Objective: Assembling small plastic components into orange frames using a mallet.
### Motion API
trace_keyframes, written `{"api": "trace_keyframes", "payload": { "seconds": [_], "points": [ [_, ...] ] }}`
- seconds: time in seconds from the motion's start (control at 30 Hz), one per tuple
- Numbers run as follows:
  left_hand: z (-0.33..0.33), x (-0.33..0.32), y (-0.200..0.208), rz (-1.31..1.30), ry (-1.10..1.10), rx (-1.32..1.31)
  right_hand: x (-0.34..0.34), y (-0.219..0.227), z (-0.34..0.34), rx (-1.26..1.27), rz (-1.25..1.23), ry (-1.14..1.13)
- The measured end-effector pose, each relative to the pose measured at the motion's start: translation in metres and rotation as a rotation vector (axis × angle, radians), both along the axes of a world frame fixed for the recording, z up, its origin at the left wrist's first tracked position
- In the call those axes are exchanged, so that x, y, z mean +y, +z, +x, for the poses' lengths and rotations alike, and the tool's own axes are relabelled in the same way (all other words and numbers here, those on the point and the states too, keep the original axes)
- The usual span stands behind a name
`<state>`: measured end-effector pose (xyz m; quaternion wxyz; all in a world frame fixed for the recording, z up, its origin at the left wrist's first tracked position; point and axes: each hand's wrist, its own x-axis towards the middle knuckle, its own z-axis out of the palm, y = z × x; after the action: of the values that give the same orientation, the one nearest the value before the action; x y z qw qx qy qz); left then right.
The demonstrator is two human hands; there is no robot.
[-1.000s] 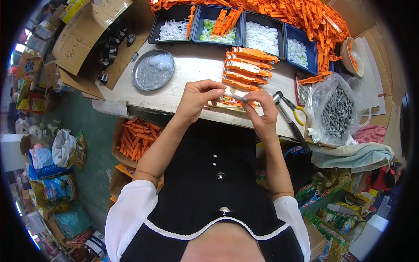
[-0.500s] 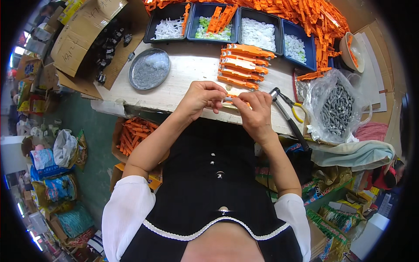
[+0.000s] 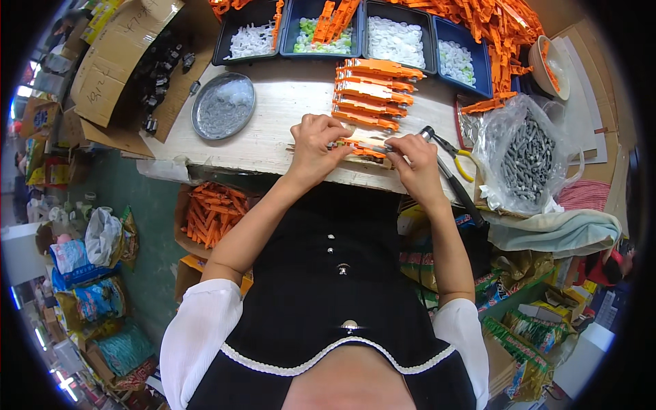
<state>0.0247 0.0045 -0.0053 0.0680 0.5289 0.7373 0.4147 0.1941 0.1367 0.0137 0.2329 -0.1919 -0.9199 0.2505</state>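
Both hands are at a long orange plastic part lying flat near the bench's front edge. My left hand is closed on its left end, with fingers and thumb hiding that end. At its right end, my right hand pinches a small grey piece, mostly covered by the fingertips; whether it is seated in the part I cannot tell. Just beyond, several similar orange parts with metal pieces in them lie side by side in a stack.
Bins of small white pieces line the back, beside an orange heap. To the right are a hammer, yellow-handled pliers and a bag of grey pieces. A round grey dish and a cardboard box stand left.
My hands were close together over a small grey rod; they have moved apart to the two ends of the orange part. The whole view has shifted slightly.
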Motion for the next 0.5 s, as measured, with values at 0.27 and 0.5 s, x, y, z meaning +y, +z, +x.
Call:
{"api": "trace_keyframes", "payload": {
  "seconds": [0.27,0.5],
  "points": [
    [0.006,0.006,-0.015,0.062,0.013,0.051,-0.002,-0.003,-0.007,-0.074,0.001,0.019],
    [0.006,0.005,-0.010,0.018,0.031,0.014,-0.003,0.001,-0.016,-0.110,-0.013,0.032]
  ]
}}
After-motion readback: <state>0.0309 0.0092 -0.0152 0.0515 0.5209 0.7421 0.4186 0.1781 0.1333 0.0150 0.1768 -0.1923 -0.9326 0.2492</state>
